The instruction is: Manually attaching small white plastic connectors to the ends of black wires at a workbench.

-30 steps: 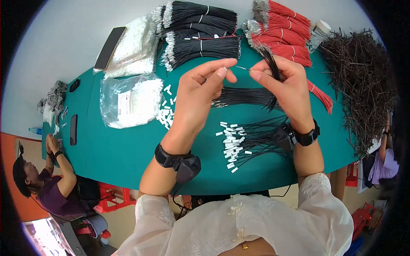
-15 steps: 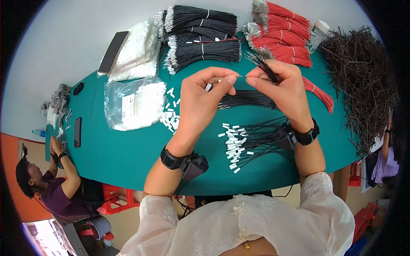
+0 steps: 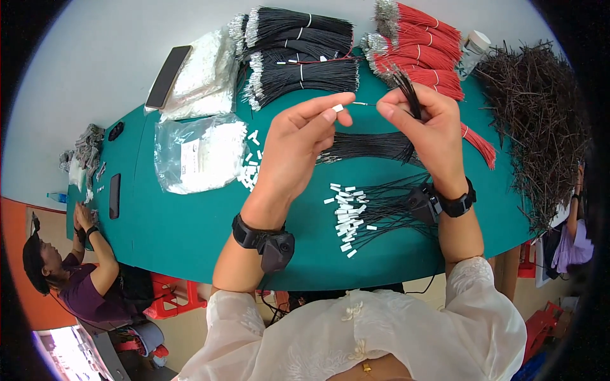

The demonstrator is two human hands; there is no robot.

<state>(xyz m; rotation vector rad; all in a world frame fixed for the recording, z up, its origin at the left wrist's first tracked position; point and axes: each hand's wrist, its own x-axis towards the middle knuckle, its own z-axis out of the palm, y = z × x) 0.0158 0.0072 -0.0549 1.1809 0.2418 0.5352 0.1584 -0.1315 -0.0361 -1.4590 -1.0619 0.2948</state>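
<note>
In my left hand (image 3: 302, 136) a small white connector housing (image 3: 338, 108) is pinched between thumb and fingers. My right hand (image 3: 429, 120) grips several black wires (image 3: 408, 92) with metal tips. One of these wires points left toward my left hand, its bright terminal (image 3: 363, 103) apart from the housing. Beneath both hands lies a tied bundle of black wires (image 3: 368, 147). Nearer to me, black wires with white housings on their ends (image 3: 351, 216) are spread in a pile. Loose white housings (image 3: 250, 174) lie left of my left forearm.
A clear bag of white housings (image 3: 203, 155) lies on the green table (image 3: 190, 235). Behind it a phone (image 3: 168, 77) rests on more bags. Black bundles (image 3: 305, 73) and red bundles (image 3: 422, 54) stand at the back, a dark tangled heap (image 3: 540, 120) at right. Another person (image 3: 82, 273) sits at left.
My hands have drawn slightly apart. The white housing has come up to my left fingertips, and the single wire's terminal now shows in the gap between my hands.
</note>
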